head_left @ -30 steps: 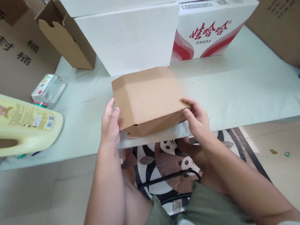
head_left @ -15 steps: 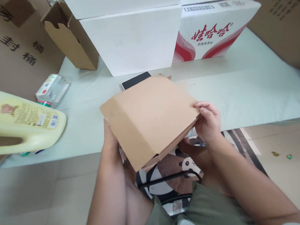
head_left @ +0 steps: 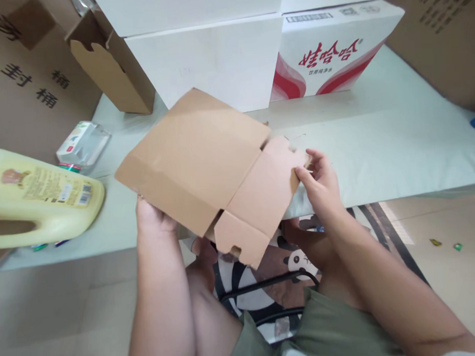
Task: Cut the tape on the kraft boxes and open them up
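Note:
A small brown cardboard box [head_left: 197,153] is held tilted above the front edge of the pale table [head_left: 378,145], its bottom facing me and one end flap [head_left: 262,192] swung open. My left hand [head_left: 150,218] supports the box from beneath at its lower left corner; its fingers are hidden behind the cardboard. My right hand [head_left: 320,182] pinches the edge of the open flap between thumb and fingers.
A pale yellow jug [head_left: 37,200] lies on its side at the left, beside a clear plastic packet [head_left: 82,145]. White cartons [head_left: 209,64], a red-printed carton [head_left: 330,53] and brown cardboard boxes [head_left: 110,68] line the table's back. My knees and a panda-patterned stool [head_left: 265,266] are below.
The box went from resting on the table to being lifted and turned over to the left. Its end flap has come open, and my right hand now grips that flap.

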`<state>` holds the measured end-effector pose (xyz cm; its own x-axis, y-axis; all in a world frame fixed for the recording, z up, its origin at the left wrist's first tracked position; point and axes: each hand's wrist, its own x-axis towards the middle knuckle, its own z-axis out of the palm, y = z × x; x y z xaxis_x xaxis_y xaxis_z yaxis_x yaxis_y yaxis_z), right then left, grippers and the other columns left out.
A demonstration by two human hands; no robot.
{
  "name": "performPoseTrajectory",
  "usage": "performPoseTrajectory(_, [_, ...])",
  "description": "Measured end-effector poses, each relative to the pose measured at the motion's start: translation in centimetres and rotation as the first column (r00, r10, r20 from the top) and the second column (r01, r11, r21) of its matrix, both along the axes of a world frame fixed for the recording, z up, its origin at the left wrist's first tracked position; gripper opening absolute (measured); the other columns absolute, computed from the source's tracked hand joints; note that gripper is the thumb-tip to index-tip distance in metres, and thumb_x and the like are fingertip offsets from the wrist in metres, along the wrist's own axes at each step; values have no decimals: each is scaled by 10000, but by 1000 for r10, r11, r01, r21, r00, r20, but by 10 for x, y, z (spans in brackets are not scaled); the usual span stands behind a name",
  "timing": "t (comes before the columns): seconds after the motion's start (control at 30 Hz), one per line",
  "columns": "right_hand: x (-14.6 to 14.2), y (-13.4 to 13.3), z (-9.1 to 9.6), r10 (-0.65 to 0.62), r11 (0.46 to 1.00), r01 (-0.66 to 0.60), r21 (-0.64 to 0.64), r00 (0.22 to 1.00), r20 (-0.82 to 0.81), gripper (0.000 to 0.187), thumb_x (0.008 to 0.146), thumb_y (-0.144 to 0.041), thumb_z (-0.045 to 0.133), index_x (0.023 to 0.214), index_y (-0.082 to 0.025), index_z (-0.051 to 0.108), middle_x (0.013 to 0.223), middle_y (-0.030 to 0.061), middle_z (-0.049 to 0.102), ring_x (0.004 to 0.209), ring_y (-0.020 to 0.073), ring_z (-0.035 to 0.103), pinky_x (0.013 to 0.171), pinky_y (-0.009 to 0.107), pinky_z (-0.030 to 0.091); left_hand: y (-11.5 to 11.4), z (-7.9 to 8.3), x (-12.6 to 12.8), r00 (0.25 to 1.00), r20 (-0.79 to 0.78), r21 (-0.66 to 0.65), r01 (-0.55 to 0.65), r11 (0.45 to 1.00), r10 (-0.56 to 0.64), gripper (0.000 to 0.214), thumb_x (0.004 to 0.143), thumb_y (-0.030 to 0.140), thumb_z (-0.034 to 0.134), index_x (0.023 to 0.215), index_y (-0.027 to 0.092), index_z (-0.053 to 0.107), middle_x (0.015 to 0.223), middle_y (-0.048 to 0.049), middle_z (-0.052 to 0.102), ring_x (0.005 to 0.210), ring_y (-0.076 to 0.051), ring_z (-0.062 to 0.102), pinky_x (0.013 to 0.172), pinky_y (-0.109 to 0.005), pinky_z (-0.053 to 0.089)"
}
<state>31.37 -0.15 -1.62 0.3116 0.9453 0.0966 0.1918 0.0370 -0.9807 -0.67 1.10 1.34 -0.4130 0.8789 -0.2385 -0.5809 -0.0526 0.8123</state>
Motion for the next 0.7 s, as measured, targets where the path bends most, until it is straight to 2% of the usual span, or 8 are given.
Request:
performPoseTrajectory(0.07, [-3,0,-1,120,982,-150,-118,966,-228,436,724,-554,815,991,-249,653,853,7,678,705,154,604,610,299,501,2,0,1,1000,-5,-5,-15,1000,15,137,877,317,646,843,200,709,803,-60,776,849,-225,754,888,-380,633])
performPoseTrajectory(0.17, [-12,0,1,222,903,-367,-223,843,-490,522,621,-650,870,750,-222,602,608,-34,562,495,96,444,427,242,344,0,3,4,992,-98,43,85,995,-81,165,870,301,629,972,209,720,931,-84,798,1115,-274,725,1013,-419,585])
performPoseTrajectory(0.23, [-18,0,3,191,901,-370,-224,805,-561,548,568,-629,913,697,-214,578,569,-45,537,453,72,379,381,227,266,-4,5,5,983,-158,151,120,981,-95,230,844,342,617,1013,220,713,1018,-80,805,1254,-287,669,1064,-418,553])
performPoseTrajectory(0.3, [-22,1,4,150,920,-329,-214,798,-584,537,551,-595,928,695,-212,581,558,-55,535,432,58,331,359,223,213,-8,7,7,981,-159,228,147,963,-112,309,840,441,578,1022,225,705,1075,-77,802,1285,-296,652,1065,-418,550])
performPoseTrajectory(0.4, [-26,1,4,117,935,-280,-217,822,-558,519,551,-586,921,718,-209,606,564,-51,562,427,59,337,350,220,195,-8,3,7,982,-151,153,136,979,-113,375,810,565,649,968,226,680,1051,-75,789,1147,-278,707,955,-394,601])
performPoseTrajectory(0.47, [-28,-1,3,120,940,-266,-213,843,-524,520,566,-600,908,717,-212,597,562,-49,563,435,64,360,357,219,213,-5,-3,8,979,-202,8,27,1000,-25,362,727,492,806,922,225,657,963,-50,772,968,-230,734,840,-346,622])
performPoseTrajectory(0.53, [-29,-5,3,118,947,-247,-205,862,-493,513,603,-610,888,715,-218,575,553,-53,542,439,68,363,362,224,230,-2,-9,8,965,-259,-128,-75,989,39,347,686,375,873,898,220,647,891,-28,751,801,-183,721,717,-301,613])
performPoseTrajectory(0.7, [-24,-12,5,75,964,-187,-189,873,-482,504,658,-603,864,720,-236,524,529,-67,478,420,71,316,347,243,224,-1,-9,11,959,-282,-239,-55,969,-16,206,799,335,791,886,197,666,830,-47,756,628,-144,685,535,-238,545])
